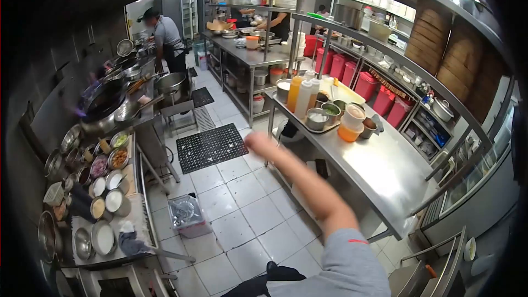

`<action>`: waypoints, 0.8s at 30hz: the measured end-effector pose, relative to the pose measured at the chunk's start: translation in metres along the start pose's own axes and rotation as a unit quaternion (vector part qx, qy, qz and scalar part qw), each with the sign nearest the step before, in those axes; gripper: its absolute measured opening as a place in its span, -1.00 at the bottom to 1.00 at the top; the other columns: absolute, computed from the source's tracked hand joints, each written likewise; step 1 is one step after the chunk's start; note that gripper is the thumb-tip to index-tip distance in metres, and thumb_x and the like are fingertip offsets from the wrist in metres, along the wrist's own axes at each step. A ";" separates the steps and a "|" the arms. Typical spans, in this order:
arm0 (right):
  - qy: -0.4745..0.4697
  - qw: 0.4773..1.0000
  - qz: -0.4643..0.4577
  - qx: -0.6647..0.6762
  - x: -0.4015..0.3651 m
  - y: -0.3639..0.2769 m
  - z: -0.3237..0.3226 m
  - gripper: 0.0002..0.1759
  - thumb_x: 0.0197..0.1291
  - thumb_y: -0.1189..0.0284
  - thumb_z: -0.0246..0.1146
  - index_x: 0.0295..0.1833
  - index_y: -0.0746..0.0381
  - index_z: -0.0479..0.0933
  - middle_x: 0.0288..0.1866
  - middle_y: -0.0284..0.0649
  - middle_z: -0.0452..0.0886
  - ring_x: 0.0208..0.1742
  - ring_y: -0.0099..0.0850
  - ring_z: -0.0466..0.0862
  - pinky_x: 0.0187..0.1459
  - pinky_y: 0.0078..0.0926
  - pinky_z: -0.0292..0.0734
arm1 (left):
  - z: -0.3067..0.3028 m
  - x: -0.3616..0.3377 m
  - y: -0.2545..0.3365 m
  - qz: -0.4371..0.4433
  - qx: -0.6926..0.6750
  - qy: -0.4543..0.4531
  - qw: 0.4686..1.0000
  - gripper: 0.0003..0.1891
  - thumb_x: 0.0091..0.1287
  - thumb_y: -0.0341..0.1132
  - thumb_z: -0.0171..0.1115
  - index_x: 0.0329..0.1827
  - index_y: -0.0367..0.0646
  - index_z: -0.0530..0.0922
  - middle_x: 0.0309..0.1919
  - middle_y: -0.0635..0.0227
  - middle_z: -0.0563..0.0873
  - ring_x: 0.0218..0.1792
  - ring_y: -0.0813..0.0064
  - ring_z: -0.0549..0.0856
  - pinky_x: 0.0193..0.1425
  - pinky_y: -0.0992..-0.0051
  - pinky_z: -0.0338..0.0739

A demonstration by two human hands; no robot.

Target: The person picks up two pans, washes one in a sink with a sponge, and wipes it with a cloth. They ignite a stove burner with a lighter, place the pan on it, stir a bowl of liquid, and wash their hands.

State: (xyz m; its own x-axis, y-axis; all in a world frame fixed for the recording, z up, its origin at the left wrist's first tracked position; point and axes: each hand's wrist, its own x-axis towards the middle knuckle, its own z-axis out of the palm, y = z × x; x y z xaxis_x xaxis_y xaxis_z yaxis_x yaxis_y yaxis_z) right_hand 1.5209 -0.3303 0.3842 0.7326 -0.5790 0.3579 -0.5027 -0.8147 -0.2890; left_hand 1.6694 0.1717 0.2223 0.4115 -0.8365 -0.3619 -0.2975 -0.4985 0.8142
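Observation:
My right hand [257,144] is stretched forward over the floor, beside the near left end of a steel table [379,170]. It is smeared by motion and its fingers do not show clearly. No held thing can be made out. On the table stand squeeze bottles [303,99], a metal pot of white contents [317,119], a pot of chopped greens [331,110] and an orange tub [350,132]. A black rubber mat [212,147] lies on the tiles beyond my hand. My left hand is out of view.
To the left, a wok [104,102] sits on the stove line near a counter of ingredient pots [114,202]. A clear plastic bin [188,215] stands on the floor. A co-worker [169,38] stands at the far stove. Bamboo steamers [430,33] are stacked at the right.

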 end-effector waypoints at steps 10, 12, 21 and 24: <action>0.306 0.936 0.074 -0.159 -0.051 0.160 -0.352 -0.82 -0.22 0.54 0.30 -0.38 0.26 0.55 -0.46 -0.12 0.50 -0.39 -0.22 0.51 -0.30 -0.36 0.42 | 0.103 0.090 0.093 -0.005 0.001 -0.101 0.995 -0.69 0.25 -0.25 0.04 -0.02 -0.25 0.44 -0.45 0.35 0.54 -0.44 0.53 0.51 -0.36 0.57 0.41; 0.301 0.930 0.059 -0.205 -0.037 0.179 -0.364 -0.80 -0.22 0.55 0.30 -0.35 0.26 0.54 -0.41 -0.10 0.51 -0.36 -0.23 0.53 -0.27 -0.36 0.44 | 0.112 0.096 0.097 -0.015 -0.001 -0.105 0.994 -0.69 0.24 -0.25 0.04 -0.03 -0.25 0.44 -0.45 0.34 0.54 -0.43 0.52 0.52 -0.35 0.57 0.41; 0.229 0.930 0.052 -0.284 0.093 0.247 -0.349 -0.84 -0.08 0.47 0.18 -0.35 0.31 0.54 -0.31 0.02 0.51 -0.20 -0.07 0.51 -0.13 -0.26 0.41 | 0.126 0.194 0.098 -0.077 -0.002 -0.117 0.990 -0.70 0.23 -0.26 0.05 -0.06 -0.26 0.46 -0.44 0.31 0.57 -0.41 0.49 0.55 -0.31 0.55 0.43; 0.253 0.915 0.058 -0.309 0.145 0.279 -0.351 -0.84 -0.05 0.44 0.17 -0.36 0.32 0.52 -0.27 0.02 0.50 -0.16 -0.06 0.51 -0.12 -0.23 0.42 | 0.122 0.263 0.107 -0.089 0.002 -0.121 0.989 -0.70 0.22 -0.26 0.05 -0.07 -0.27 0.46 -0.43 0.29 0.57 -0.40 0.47 0.56 -0.29 0.54 0.44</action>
State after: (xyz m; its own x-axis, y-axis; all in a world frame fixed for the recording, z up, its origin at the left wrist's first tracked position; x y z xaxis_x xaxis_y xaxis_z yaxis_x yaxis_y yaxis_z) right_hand 1.3260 -0.6523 0.6667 0.4295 -0.4763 0.7672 -0.8419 -0.5185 0.1494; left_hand 1.6409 -0.1297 0.1589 0.2399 -0.7654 -0.5972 -0.2435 -0.6429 0.7262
